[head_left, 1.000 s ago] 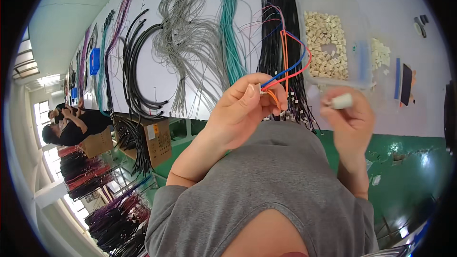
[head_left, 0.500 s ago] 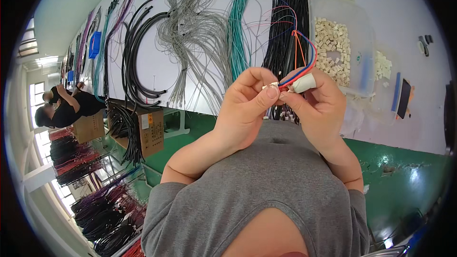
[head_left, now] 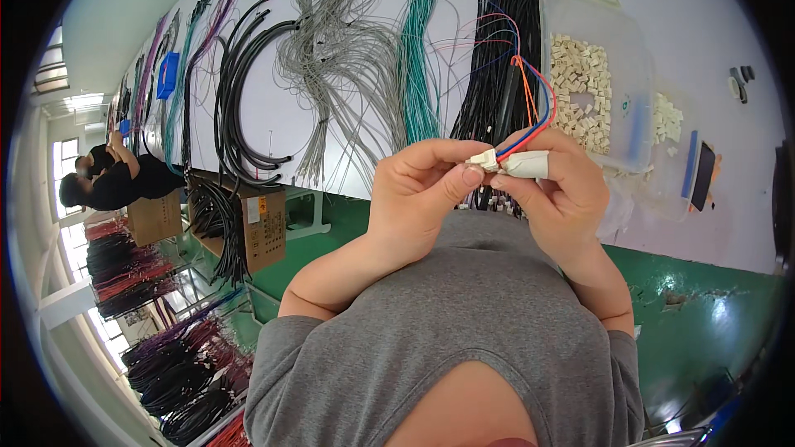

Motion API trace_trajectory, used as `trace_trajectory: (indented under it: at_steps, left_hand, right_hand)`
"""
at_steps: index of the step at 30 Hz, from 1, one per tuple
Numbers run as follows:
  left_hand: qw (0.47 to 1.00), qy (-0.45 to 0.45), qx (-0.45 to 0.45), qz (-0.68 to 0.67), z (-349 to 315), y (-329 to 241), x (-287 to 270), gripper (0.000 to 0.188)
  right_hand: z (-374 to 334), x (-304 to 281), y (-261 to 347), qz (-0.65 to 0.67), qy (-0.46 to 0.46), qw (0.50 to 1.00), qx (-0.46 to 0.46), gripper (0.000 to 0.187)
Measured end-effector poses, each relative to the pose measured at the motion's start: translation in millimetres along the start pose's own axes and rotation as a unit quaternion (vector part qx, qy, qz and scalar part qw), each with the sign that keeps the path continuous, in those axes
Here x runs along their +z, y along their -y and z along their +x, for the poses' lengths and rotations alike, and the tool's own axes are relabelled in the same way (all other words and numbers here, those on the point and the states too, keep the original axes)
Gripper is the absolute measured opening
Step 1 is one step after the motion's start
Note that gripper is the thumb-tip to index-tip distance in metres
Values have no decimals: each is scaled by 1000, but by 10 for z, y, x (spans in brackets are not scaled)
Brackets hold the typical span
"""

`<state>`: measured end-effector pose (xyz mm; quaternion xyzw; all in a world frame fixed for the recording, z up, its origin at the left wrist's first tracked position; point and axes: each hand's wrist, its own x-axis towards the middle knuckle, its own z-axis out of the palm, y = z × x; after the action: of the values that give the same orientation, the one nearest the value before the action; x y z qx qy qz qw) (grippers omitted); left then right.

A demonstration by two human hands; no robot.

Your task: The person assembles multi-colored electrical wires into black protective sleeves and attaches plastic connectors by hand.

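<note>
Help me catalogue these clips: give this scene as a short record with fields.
left hand: pinches a white connector
right hand: at the connector's wire end, white wrap on one finger
wires: red and blue, leaving the connector
clear bin: holds small pale pieces
on the white table: gray strands, teal strands, black cables

grey knit shirt (head_left: pixel 439 323), fine mottled texture, shallow crease across the belly; round neckline (head_left: pixel 474 357) edged with a narrow band in the same grey; left sleeve (head_left: pixel 281 356) and right sleeve (head_left: pixel 623 360) short, plain, grey, ending near the elbows; forearms (head_left: pixel 352 269) bare; right hand (head_left: pixel 571 186) wears a tube-shaped off-white wrap (head_left: pixel 530 165) around one finger; left hand (head_left: pixel 414 190) bare, thumbnail short and rounded
</note>
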<state>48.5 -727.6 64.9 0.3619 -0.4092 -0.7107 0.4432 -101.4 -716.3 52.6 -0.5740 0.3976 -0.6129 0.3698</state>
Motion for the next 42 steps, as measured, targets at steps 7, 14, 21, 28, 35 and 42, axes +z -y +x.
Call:
trace_trajectory:
  at_steps: [7, 14, 21, 28, 35, 42]
  left_hand:
    - [1000, 5, 21, -8, 0, 1, 2, 18]
    - [989, 24, 95, 112, -6, -1, -3, 16]
    - [973, 10, 151, 176, -19, 0, 6, 17]
    - [961, 17, 153, 228, 16, -29, -19, 19]
    - [925, 36, 211, 315, 30, -20, -13, 21]
    - [955, 22, 189, 229, 15, -28, 32, 19]
  right_hand:
    - [-4, 27, 73, 58, -38, 992, 101, 10]
    - [116, -116, 192, -130, 54, 990, 22, 13]
    - [146, -107, 219, -195, 49, 977, -78, 16]
    - [175, -165, 220, -146, 91, 985, -1, 14]
    - [231, -217, 276, -211, 112, 967, -85, 14]
    - [137, -137, 209, -40, 81, 992, 84, 12]
